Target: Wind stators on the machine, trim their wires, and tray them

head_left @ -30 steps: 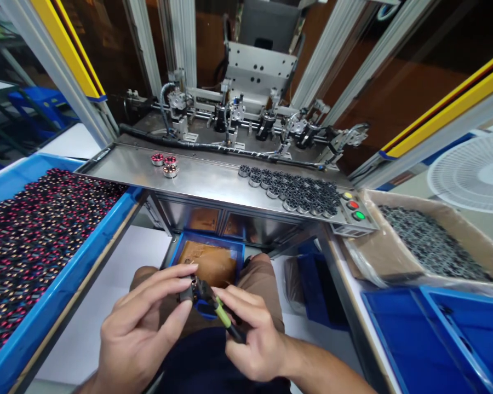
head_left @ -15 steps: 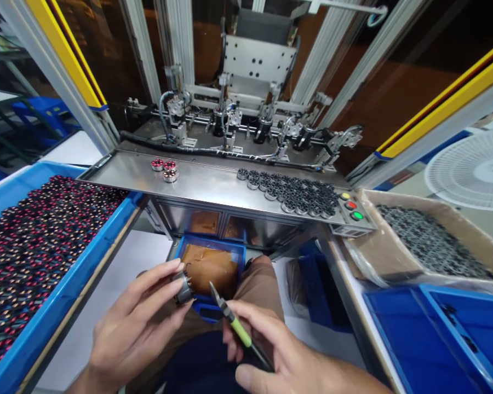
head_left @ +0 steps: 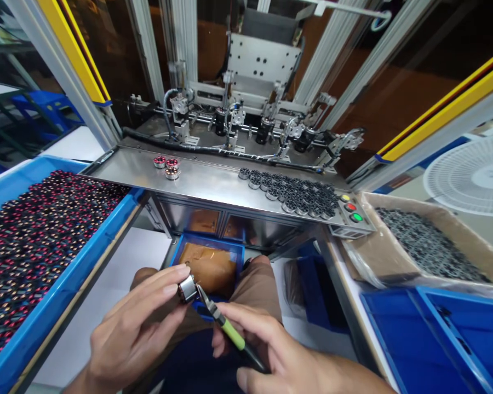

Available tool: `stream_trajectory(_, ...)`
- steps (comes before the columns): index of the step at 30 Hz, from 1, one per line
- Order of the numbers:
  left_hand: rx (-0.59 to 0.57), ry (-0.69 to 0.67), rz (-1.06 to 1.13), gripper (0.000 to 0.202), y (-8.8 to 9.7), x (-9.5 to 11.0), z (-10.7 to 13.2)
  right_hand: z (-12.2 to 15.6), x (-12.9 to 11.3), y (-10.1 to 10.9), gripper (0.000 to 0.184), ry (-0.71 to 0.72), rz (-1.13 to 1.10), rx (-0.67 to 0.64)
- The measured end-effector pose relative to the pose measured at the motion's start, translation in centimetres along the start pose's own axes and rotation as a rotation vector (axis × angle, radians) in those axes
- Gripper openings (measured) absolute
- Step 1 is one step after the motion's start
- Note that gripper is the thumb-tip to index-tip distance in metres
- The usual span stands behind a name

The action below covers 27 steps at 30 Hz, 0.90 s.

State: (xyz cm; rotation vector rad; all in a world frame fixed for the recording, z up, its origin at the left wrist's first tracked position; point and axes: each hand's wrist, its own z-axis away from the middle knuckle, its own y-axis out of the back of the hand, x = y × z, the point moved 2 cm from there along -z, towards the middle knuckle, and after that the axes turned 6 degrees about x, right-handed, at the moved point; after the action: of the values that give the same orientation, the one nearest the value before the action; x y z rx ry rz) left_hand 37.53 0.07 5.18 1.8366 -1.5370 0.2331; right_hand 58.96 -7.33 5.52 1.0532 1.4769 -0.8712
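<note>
Between the thumb and fingers of my left hand (head_left: 142, 323) is a small round motor stator (head_left: 188, 288), its metal side facing right. My right hand (head_left: 271, 345) is closed round a pair of cutting pliers (head_left: 233, 335) with green and black handles. The pliers' tip points up and left, right beside the stator's edge; whether it touches cannot be made out. Below both hands, a blue bin (head_left: 241, 260) with brown sheet material (head_left: 208, 268) in it stands between my knees.
Ahead, a metal ledge (head_left: 205, 189) carries a few red-wound stators (head_left: 171, 164) and many dark stators (head_left: 296, 191), with a button box (head_left: 353, 216) at its right. A machine (head_left: 263, 126) stands behind. Left, a blue tray (head_left: 107, 219) is full of wound stators; right, a carton (head_left: 388, 254) holds grey parts.
The pliers have moved up and left, so their tip is now at the stator. My left hand has turned the stator slightly and shifted it a little right.
</note>
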Motion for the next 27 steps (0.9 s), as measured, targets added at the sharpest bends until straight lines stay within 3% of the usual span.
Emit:
stream_trajectory(8,0.009,0.065,0.067,0.069,-0.24,-0.12,0.0,-0.06,0.0,-0.11,0.076,-0.032,-0.044,0.015)
stream_trajectory(19,0.007,0.041,0.04,0.067,-0.28,0.32,-0.56,-0.12,0.29,-0.17,0.078,-0.023,-0.012,0.017)
stream_trajectory(27,0.006,0.059,-0.034,0.048,-0.34,0.59,-0.71,-0.26,0.39,0.0,0.081,-0.01,0.001,0.007)
